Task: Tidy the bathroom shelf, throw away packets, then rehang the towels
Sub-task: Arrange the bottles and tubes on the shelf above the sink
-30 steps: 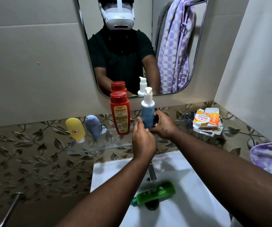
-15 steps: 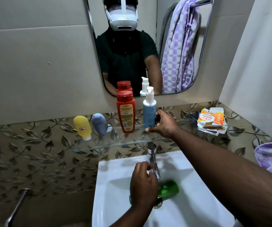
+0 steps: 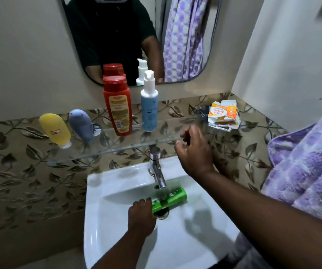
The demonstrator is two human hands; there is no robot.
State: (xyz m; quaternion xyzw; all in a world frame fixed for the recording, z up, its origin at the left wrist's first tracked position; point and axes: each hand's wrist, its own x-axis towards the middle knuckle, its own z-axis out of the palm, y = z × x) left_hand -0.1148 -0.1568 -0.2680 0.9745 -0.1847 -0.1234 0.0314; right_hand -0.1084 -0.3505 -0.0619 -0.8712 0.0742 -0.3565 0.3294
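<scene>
A green bottle (image 3: 172, 198) lies on its side in the white sink (image 3: 117, 249), over the drain. My left hand (image 3: 141, 215) is closed around its left end. My right hand (image 3: 193, 150) hovers with fingers apart and nothing in it, just in front of the glass shelf (image 3: 105, 150). On the shelf a red bottle (image 3: 118, 105) and a blue pump bottle (image 3: 149, 105) stand upright, a yellow tube (image 3: 54, 129) and a grey-blue tube (image 3: 81, 124) lean cap-down, and a pile of orange and white packets (image 3: 223, 115) lies at the right end.
A chrome tap (image 3: 157, 168) rises between the shelf and the sink, right above the green bottle. A purple patterned towel (image 3: 311, 166) hangs at the right edge. The mirror (image 3: 210, 45) above reflects another purple towel on a rail.
My right hand has let go of the blue pump bottle and drawn back to the right. My left hand dropped from the shelf into the sink and closed on the green bottle.
</scene>
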